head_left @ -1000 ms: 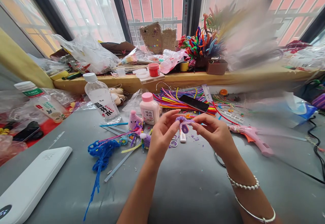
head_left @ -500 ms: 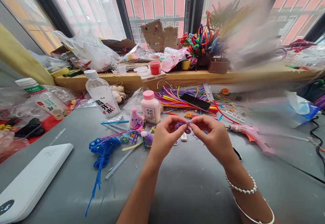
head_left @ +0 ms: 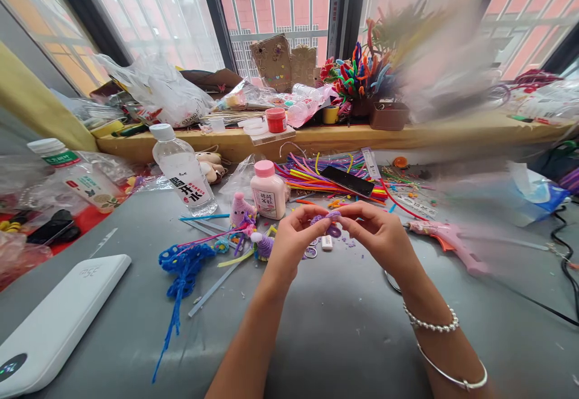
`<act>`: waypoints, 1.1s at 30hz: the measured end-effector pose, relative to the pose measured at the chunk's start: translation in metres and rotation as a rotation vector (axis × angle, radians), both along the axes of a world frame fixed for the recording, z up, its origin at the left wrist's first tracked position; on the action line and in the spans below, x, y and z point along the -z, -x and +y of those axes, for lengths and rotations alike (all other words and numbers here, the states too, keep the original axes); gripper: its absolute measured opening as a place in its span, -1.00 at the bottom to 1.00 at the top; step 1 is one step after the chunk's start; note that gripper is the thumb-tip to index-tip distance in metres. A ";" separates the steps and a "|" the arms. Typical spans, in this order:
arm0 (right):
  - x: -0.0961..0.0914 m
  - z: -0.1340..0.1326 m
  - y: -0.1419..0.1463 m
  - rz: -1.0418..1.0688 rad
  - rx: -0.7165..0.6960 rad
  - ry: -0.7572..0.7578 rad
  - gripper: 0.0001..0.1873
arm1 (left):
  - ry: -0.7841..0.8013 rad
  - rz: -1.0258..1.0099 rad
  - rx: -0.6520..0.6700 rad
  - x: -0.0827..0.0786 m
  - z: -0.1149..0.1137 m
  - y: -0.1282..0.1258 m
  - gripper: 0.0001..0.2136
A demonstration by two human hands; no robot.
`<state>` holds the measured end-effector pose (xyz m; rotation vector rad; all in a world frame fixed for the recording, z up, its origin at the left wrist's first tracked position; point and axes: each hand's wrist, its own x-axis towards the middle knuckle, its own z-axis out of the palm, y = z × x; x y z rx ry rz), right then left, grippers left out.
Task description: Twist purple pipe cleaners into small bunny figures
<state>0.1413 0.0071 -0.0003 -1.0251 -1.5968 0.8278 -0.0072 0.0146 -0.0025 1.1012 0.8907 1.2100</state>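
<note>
Between my fingertips is a small purple fuzzy piece (head_left: 333,216), possibly bent pipe cleaner, with a rounded purple part hanging below it. My left hand (head_left: 294,239) pinches its left side. On the other side, my right hand (head_left: 382,233) grips it between thumb and forefinger. The fingers hide much of its shape. Just below, a white block (head_left: 326,243), silvery rings (head_left: 310,252) and purple scraps lie on the grey table (head_left: 335,339). Left of my left hand are a pink fuzzy figure (head_left: 243,211) and a purple fuzzy figure (head_left: 264,246).
A pink glue gun (head_left: 452,243) lies to the right. Pipe cleaners (head_left: 298,173) and a phone (head_left: 347,181) are behind my hands. Bottles stand back left, including a pink-capped one (head_left: 268,191). Blue fuzzy strands (head_left: 185,266) and a white power bank (head_left: 67,320) lie left.
My right hand has shifted and turned slightly, and more of the purple piece shows above the fingertips. More of the rings on the table is visible. Both hands keep their pinch.
</note>
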 end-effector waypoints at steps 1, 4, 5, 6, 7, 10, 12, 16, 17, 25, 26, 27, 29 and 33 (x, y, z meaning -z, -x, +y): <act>0.000 0.001 -0.002 0.004 -0.014 0.014 -0.86 | 0.005 -0.002 0.004 0.001 0.000 0.000 -0.83; 0.001 0.002 -0.004 0.020 -0.009 0.049 -0.87 | 0.014 -0.006 0.007 0.002 0.001 0.000 -0.84; 0.001 0.002 -0.004 0.028 -0.002 0.057 -0.88 | 0.022 -0.007 0.011 0.002 0.000 0.000 -0.84; 0.001 0.002 -0.004 0.038 0.000 0.063 -0.89 | 0.033 -0.009 0.016 0.002 0.000 0.000 -0.84; 0.001 0.002 -0.004 0.049 0.000 0.067 -0.89 | 0.046 -0.012 0.023 0.002 0.000 0.000 -0.84; 0.000 0.002 -0.004 0.076 -0.007 0.077 -0.91 | 0.070 -0.033 0.049 0.001 -0.001 0.000 -0.82; -0.001 0.002 -0.004 0.076 -0.017 0.084 -0.91 | 0.070 -0.051 0.072 0.000 -0.001 0.001 -0.83; -0.002 0.002 -0.006 0.051 -0.048 0.100 -0.90 | 0.051 -0.052 0.106 0.001 0.000 0.002 -0.85; -0.003 0.002 -0.006 0.048 -0.049 0.101 -0.90 | 0.048 -0.046 0.112 0.001 0.000 0.002 -0.85; -0.004 0.000 -0.007 0.037 -0.058 0.108 -0.87 | 0.055 -0.026 0.118 -0.001 -0.002 0.002 -0.85; -0.003 0.000 -0.006 0.025 -0.050 0.095 -0.86 | 0.054 -0.020 0.110 -0.001 -0.002 0.001 -0.85; -0.002 0.000 -0.005 0.005 -0.032 0.081 -0.86 | 0.050 -0.014 0.099 0.000 -0.001 0.001 -0.85; 0.000 -0.001 -0.002 -0.052 0.033 0.047 -0.86 | 0.036 -0.005 0.066 0.001 -0.001 0.000 -0.86; 0.001 -0.003 0.005 -0.116 0.157 0.000 -0.87 | 0.011 0.004 0.026 0.004 -0.001 -0.003 -0.87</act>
